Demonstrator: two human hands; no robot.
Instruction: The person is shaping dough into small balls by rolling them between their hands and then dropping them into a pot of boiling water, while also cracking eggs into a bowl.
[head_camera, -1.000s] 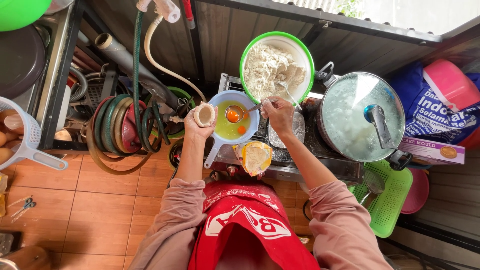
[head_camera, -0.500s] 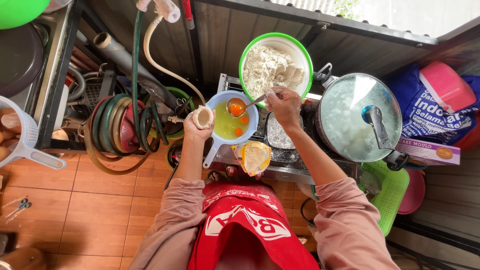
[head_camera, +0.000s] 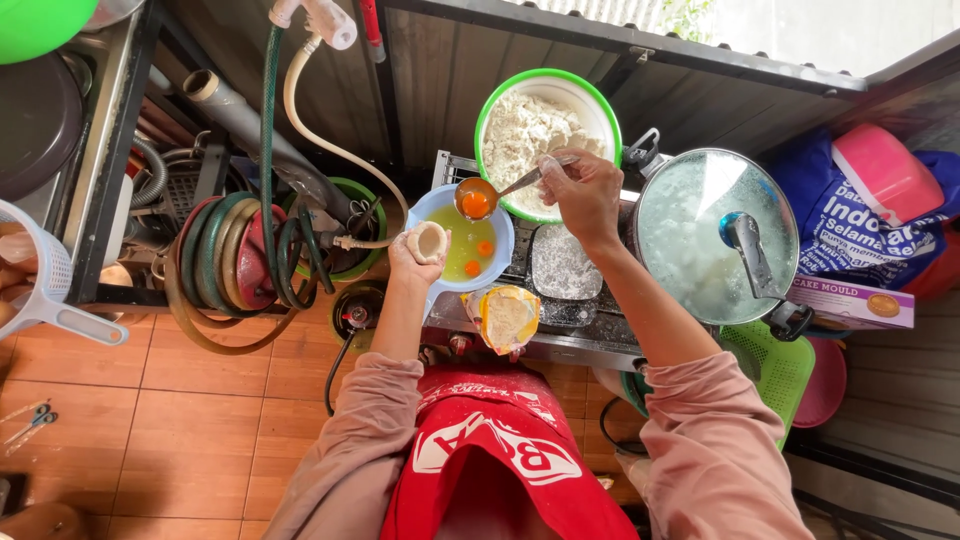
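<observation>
A single head-worn view looks almost straight down from above the person, facing forward over the red apron (head_camera: 490, 470) to the stove (head_camera: 560, 300) and the far wall. It sits fairly high: both arms, floor tiles (head_camera: 130, 400) left.

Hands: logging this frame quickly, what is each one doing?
Left hand: closed around a pale round eggshell half.
Right hand: closed on a metal spoon carrying an orange yolk.
</observation>
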